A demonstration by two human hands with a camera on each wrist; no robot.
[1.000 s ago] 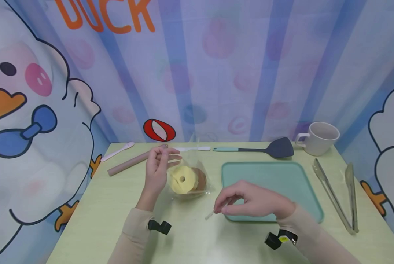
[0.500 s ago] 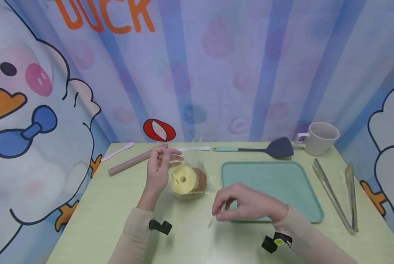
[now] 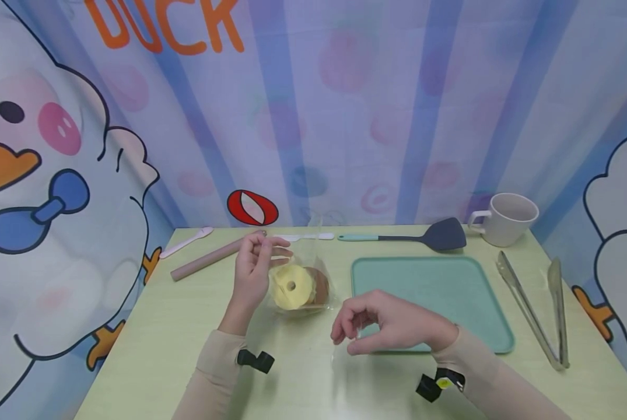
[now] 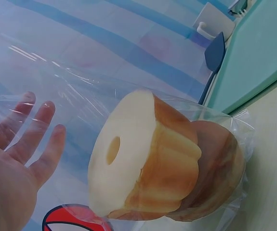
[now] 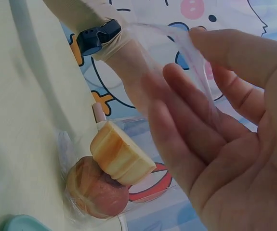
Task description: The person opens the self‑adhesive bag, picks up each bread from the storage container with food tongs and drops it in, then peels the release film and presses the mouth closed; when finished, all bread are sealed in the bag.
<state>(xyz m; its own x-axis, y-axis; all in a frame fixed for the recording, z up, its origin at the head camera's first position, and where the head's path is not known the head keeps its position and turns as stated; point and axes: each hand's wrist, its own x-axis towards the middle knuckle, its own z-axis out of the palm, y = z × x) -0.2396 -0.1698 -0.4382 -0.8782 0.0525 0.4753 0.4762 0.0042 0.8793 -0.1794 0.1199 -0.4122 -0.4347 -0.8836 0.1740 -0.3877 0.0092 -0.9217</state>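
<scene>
A clear plastic bag (image 4: 75, 98) holds a pale, ring-shaped cake (image 4: 167, 173) with a hole through it and a round brown bun (image 4: 208, 175). In the head view, the left hand (image 3: 252, 256) is beside the bag's upper part. It pinches the film between thumb and forefinger, its other fingers spread; the pinch itself is mostly outside the left wrist view. The right hand (image 3: 392, 324) is over the near edge of the green tray, fingers curled, with a thin clear plastic strip (image 5: 206, 79) between thumb and fingers.
A green tray (image 3: 428, 280) lies to the right, metal tongs (image 3: 528, 315) beyond it. Along the back are a mug (image 3: 510, 220), a spatula (image 3: 444, 235) and a white knife (image 3: 318, 236). A brown rolling pin (image 3: 203, 261) and a pink spoon (image 3: 187, 242) lie at left.
The right hand has shifted slightly left and down, and its thumb has parted from the fingers around the strip. The left hand and the bag have hardly moved.
</scene>
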